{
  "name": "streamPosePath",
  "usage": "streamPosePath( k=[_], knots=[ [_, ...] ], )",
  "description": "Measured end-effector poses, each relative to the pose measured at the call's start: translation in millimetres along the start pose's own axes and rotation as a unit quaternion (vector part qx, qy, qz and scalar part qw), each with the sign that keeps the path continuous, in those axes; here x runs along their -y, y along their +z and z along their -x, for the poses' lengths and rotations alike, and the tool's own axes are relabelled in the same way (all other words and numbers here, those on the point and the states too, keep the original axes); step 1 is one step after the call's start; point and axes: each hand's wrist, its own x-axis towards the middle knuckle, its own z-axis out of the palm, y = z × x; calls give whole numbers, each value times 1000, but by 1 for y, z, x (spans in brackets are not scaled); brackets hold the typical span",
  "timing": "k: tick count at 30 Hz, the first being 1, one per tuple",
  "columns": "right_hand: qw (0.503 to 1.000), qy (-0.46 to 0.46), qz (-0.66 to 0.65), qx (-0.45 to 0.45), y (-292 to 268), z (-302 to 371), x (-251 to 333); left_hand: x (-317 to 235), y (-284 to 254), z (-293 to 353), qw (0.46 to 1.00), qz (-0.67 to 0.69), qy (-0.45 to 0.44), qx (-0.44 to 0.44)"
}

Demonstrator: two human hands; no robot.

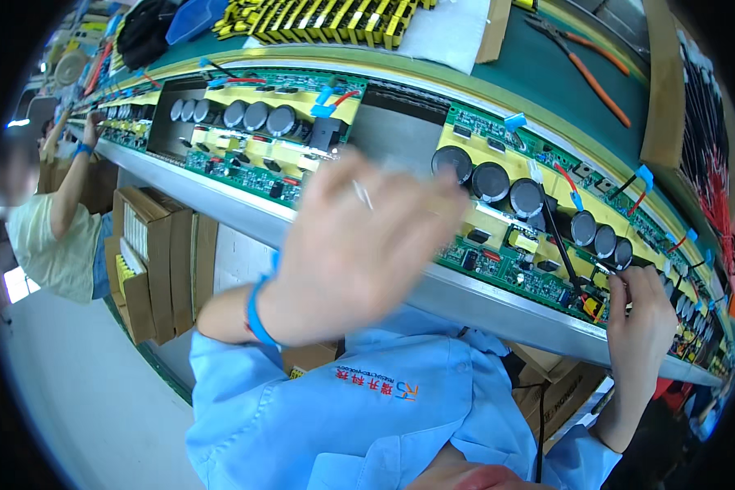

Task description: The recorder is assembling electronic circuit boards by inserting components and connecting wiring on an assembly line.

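My left hand [376,237], smeared by motion, is raised over the near side of the line of circuit boards. A blue strap [257,314] circles its wrist. Its fingertips come close to a round black capacitor [452,164] on the green board [498,265]; whether they touch it I cannot tell. My right hand [643,314] rests at that board's near edge on the right, its fingers bent and closed over small parts. Whatever they hold is hidden. Beside it sit a small yellow transformer [591,306] and a black lead [559,241] lying across the board.
Another populated board [257,94] sits left along the metal rail [237,196]. Orange-handled pliers [592,77] lie on the green mat behind, near yellow-and-black parts [327,20] and bundled wires [706,139]. Cardboard boxes [159,261] stand left, where another person [65,220] works.
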Motion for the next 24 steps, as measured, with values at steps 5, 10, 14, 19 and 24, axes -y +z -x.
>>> streamPosePath(
  k=[5,10,14,19,24],
  knots=[
    [997,-18,10,-73,-25,4,-2,64,-6,-86,972,-234,26,3],
    [984,-16,3,-177,-44,-44,-37,136,44,-129,972,-191,87,-107],
    [969,-40,77,-231,-36,-102,-123,144,62,-135,944,-322,67,6],
    [990,-54,3,-134,-6,-160,-206,133,43,-133,930,-354,95,29],
    [993,96,-49,-55,-26,-158,-140,18,-7,-121,992,-84,-75,-59]
  ],
)
